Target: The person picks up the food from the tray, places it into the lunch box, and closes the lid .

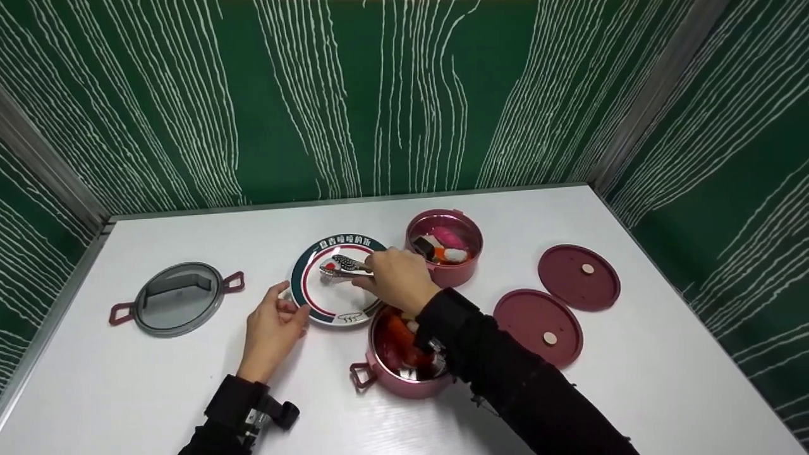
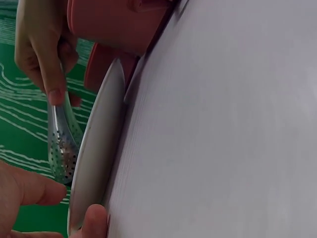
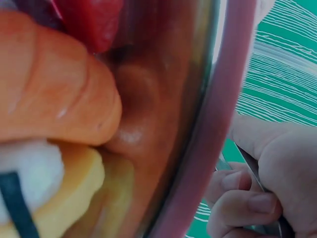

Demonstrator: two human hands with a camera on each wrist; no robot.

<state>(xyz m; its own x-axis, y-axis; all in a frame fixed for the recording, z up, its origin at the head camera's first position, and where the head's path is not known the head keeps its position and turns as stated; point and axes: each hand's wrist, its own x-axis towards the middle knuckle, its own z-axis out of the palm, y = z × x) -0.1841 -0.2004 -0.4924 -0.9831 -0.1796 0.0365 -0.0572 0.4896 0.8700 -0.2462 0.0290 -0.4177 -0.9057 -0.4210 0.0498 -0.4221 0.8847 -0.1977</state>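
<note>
My right hand (image 1: 401,278) grips metal tongs (image 1: 347,265) with perforated ends over the plate (image 1: 338,309), a white one with a dark green and red border. A small red piece (image 1: 330,267) shows between the tong ends; I cannot tell whether they pinch it. My left hand (image 1: 275,328) holds the plate's near left rim, thumb above and a finger (image 2: 95,223) lower down at the edge in the left wrist view. Under my right forearm stands a pink pot (image 1: 404,382) of toy food, including an orange piece (image 3: 59,79) and a yellow piece (image 3: 81,183).
Behind my right hand stands another pink pot (image 1: 452,273) with several toy food pieces. Two dark red lids (image 1: 575,287) lie at the right. A glass lid (image 1: 177,309) with red side handles lies at the left. Green walls (image 1: 284,126) with white lines border the table.
</note>
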